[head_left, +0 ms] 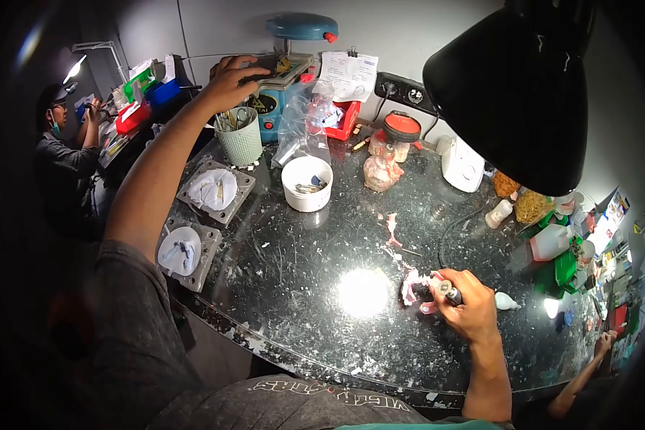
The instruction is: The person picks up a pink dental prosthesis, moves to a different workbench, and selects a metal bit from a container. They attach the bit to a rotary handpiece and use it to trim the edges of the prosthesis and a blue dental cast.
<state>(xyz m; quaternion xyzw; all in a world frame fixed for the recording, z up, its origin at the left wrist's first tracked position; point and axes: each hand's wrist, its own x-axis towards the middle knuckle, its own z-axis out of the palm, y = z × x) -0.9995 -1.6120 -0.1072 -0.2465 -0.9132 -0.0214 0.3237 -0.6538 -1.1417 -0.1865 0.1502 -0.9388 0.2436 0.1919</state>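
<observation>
My left hand (pixel 233 80) reaches up to the back left, its fingers on a dark flat object (pixel 267 64) at the top of a blue machine (pixel 269 115). Below that hand stands a woven cup (pixel 239 143) with scissors and other tools. Near the front right, my right hand (pixel 471 304) is closed around a dark tool with a round metal end (pixel 447 288). Pink and white wax-like scraps (pixel 411 285) lie just left of its fingers, partly hidden by them. A thin metal instrument (pixel 411 251) rests beyond the scraps.
Two metal flasks (pixel 222 208) with white plaster sit at the left edge. A white tub (pixel 307 201) holds small items. A black lamp (pixel 512 93) hangs over the right side. Jars (pixel 383 174) and a red bin (pixel 351 118) stand behind. Other people work at far left and lower right.
</observation>
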